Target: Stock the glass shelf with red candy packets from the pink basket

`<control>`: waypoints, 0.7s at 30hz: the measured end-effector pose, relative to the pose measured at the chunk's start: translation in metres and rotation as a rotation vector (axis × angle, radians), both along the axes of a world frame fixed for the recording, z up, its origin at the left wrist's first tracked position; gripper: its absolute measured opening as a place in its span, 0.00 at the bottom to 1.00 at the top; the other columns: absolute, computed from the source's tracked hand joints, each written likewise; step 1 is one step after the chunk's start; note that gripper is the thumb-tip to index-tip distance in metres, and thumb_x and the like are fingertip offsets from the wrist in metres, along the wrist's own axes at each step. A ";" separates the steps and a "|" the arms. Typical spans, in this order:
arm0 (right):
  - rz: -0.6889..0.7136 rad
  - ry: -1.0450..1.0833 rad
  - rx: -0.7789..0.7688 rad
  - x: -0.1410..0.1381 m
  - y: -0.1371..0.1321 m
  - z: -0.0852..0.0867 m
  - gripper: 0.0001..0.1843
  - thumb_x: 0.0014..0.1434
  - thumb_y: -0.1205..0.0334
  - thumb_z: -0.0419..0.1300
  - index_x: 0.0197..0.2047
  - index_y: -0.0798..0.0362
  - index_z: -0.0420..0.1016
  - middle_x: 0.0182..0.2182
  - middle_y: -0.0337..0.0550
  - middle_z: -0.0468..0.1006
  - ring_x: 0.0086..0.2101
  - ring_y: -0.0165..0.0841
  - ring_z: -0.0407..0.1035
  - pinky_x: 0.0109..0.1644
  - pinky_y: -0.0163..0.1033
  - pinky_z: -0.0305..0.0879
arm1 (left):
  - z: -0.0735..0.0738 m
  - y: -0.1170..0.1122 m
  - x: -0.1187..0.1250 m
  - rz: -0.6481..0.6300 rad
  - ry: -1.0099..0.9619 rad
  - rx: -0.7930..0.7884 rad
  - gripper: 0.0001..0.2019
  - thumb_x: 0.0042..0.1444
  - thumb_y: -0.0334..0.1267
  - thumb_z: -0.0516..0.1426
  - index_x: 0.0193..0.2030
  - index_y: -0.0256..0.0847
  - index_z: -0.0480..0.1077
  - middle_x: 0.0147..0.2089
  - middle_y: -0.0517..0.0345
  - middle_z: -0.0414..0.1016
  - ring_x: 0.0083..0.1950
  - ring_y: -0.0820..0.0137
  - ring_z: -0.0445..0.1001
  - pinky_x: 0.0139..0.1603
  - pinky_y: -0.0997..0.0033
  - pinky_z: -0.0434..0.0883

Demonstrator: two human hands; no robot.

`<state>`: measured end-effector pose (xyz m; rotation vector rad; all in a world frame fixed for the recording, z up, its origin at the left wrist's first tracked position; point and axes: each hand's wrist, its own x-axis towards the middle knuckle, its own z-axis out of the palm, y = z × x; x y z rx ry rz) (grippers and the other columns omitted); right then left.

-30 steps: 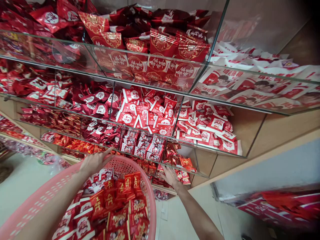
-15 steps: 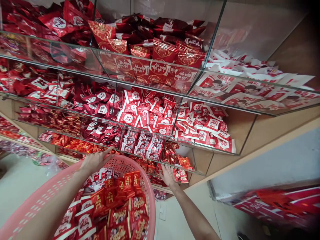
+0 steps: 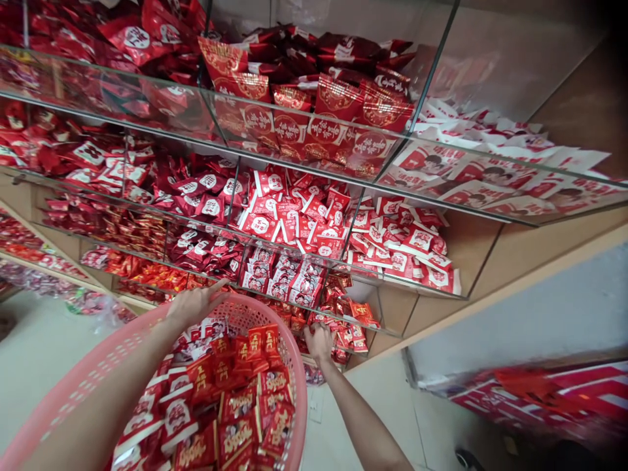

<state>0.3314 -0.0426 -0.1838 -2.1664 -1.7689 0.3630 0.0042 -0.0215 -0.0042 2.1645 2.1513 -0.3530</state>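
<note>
Pink with a pattern of small holes is being shown by the basket (image 3: 300,392). Gold lettering on red is being displayed by sachets (image 3: 238,437) inside it; white rounded labels on maroon are being carried by shelved bags (image 3: 209,206).

Tiered wooden shelves (image 3: 520,247), heaped red packets (image 3: 305,212)

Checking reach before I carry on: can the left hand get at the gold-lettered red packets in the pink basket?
Probably yes. The left hand is at the far rim of the pink basket, and the gold-lettered red packets lie uncovered inside, with nothing visible blocking the way.
</note>
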 end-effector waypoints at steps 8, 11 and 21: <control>-0.055 0.056 -0.064 0.003 -0.003 0.000 0.22 0.61 0.49 0.48 0.31 0.52 0.79 0.36 0.49 0.81 0.41 0.41 0.72 0.50 0.45 0.56 | -0.004 0.000 -0.002 0.011 -0.037 0.009 0.32 0.60 0.57 0.38 0.69 0.50 0.48 0.47 0.41 0.78 0.48 0.53 0.76 0.46 0.56 0.68; -0.042 0.060 -0.074 0.010 -0.003 -0.001 0.21 0.62 0.49 0.49 0.32 0.51 0.79 0.36 0.47 0.81 0.39 0.38 0.73 0.45 0.41 0.59 | -0.005 0.000 -0.003 -0.007 -0.036 0.009 0.32 0.60 0.57 0.37 0.69 0.50 0.48 0.46 0.41 0.78 0.48 0.53 0.75 0.46 0.56 0.68; -0.038 -0.004 -0.113 0.015 0.001 0.001 0.17 0.61 0.61 0.50 0.31 0.55 0.79 0.32 0.53 0.81 0.35 0.39 0.74 0.38 0.39 0.60 | 0.001 0.000 0.001 0.053 -0.050 -0.002 0.31 0.60 0.58 0.36 0.68 0.54 0.50 0.48 0.43 0.78 0.50 0.53 0.75 0.48 0.55 0.67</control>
